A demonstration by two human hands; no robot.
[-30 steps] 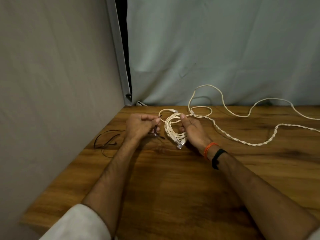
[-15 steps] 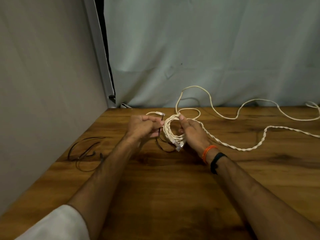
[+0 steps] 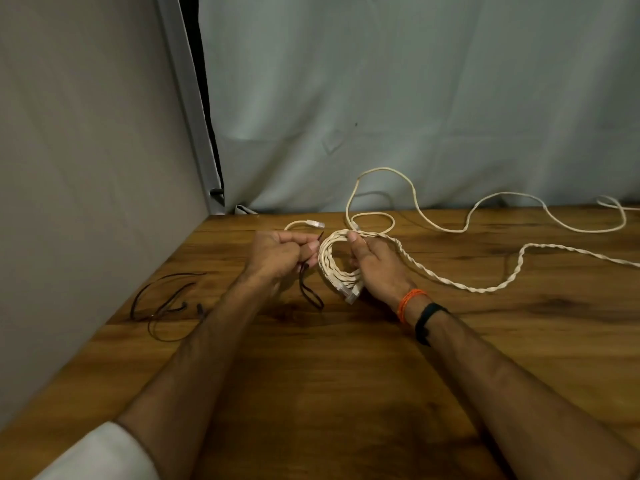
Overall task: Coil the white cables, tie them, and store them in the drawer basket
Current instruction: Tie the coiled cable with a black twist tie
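A small coil of white cable (image 3: 329,261) stands upright over the wooden table (image 3: 346,375), with clear plugs hanging at its lower end. My right hand (image 3: 377,261) grips the coil from the right, thumb on its top. My left hand (image 3: 280,252) is just left of the coil and pinches a thin dark tie (image 3: 310,289) whose loop hangs down to the table. One white plug end (image 3: 313,223) pokes out behind my left hand. No drawer basket is in view.
A long twisted white cable (image 3: 485,289) runs from the coil across the table to the right edge. Another loose white cable (image 3: 450,228) loops along the back by the grey cloth wall. Several dark ties (image 3: 162,306) lie at the left near the side wall.
The view has shifted a little. My left hand has drawn the dark tie closer to the coil, and its loop now hangs lower. My right hand keeps its grip on the coil.
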